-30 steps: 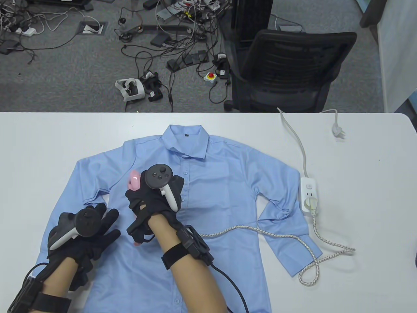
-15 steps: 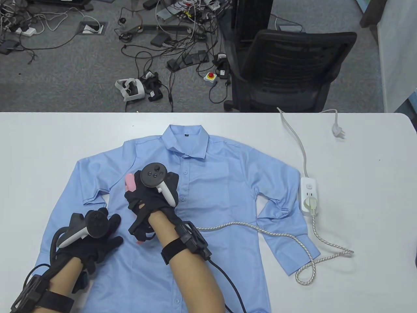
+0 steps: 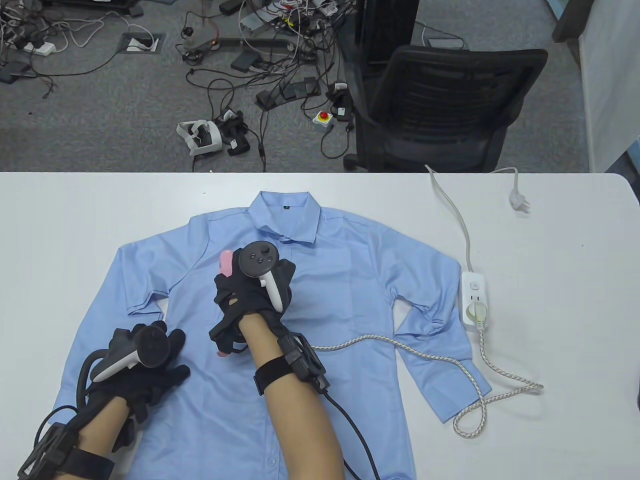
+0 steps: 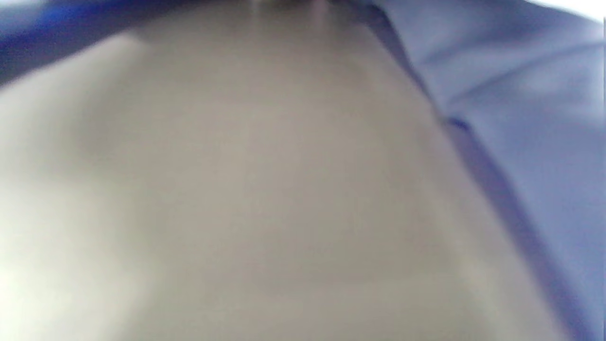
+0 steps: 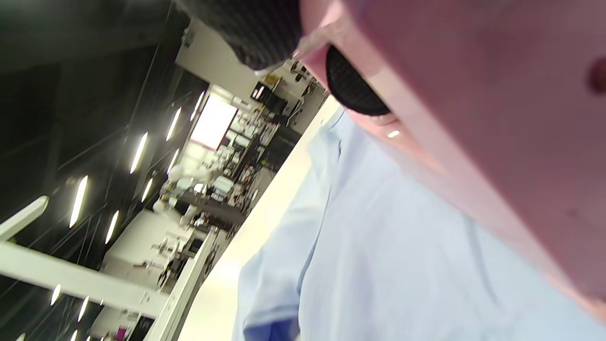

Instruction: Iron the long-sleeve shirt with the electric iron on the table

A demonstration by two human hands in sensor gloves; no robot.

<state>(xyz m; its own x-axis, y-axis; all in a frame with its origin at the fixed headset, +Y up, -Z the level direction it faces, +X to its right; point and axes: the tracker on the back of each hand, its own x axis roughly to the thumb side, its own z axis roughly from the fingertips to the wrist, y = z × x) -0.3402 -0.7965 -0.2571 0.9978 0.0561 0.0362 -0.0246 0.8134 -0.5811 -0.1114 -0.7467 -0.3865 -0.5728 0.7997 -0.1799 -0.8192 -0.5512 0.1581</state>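
1. Two gloved hands work over the light blue shirt [image 3: 320, 310], which lies flat, buttoned and collar away from you, on the white table [image 3: 75, 225].
2. Your right hand [image 3: 252, 295] grips the pink iron [image 3: 226, 261] on the shirt's chest, left of the button placket; your fingers [image 5: 255, 28] wrap its handle in the right wrist view.
3. Your left hand [image 3: 145, 367] rests flat on the lower left front, fingers spread.
4. The iron's braided cord [image 3: 430, 357] runs across the right sleeve to the power strip [image 3: 475, 297] beside that sleeve.
5. Your left wrist view is blurred; only blue cloth shows.
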